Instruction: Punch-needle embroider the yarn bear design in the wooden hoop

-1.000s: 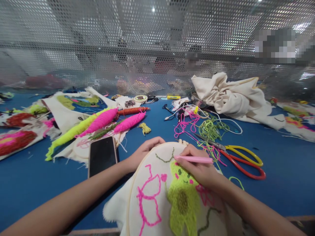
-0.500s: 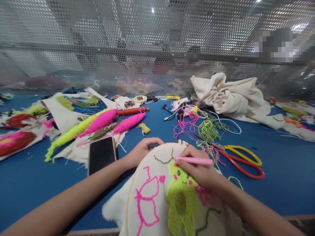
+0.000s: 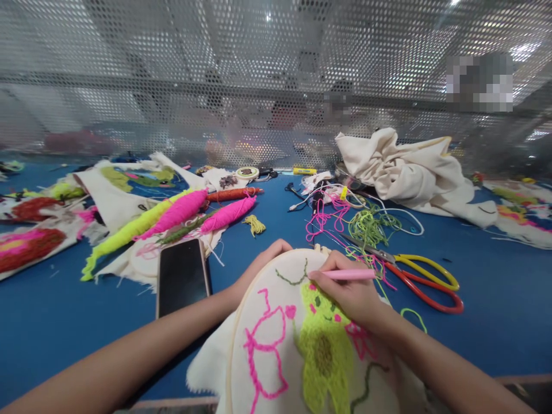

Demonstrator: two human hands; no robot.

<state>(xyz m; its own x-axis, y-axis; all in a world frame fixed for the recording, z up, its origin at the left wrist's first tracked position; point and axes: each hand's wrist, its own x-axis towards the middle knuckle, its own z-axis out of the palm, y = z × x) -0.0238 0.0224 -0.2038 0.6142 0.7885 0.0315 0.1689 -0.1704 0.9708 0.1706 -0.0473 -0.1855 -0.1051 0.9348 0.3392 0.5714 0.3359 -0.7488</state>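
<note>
A round wooden embroidery hoop (image 3: 232,356) with white cloth (image 3: 297,261) stands tilted before me at the table's front edge. On the cloth are a lime-green figure (image 3: 325,356), pink outlines (image 3: 264,347) and dark green stitched lines. My left hand (image 3: 263,265) grips the hoop's upper left rim, its fingers partly hidden behind it. My right hand (image 3: 356,296) pinches a pink pen-like punch needle (image 3: 351,275), its tip against the cloth above the figure's head, beside a dark green curve. My fingers cover the tip.
Scissors (image 3: 414,276) with yellow and red handles lie right of the hoop, near tangled green yarn (image 3: 366,226). A phone (image 3: 183,276) and pink yarn bundles (image 3: 228,214) lie left. Crumpled white cloth (image 3: 405,167) sits behind, before a perforated metal screen (image 3: 172,103).
The hoop and my left hand have shifted slightly right in view. My right hand keeps the punch needle at nearly the same spot, now closer to the dark green curve's right end.
</note>
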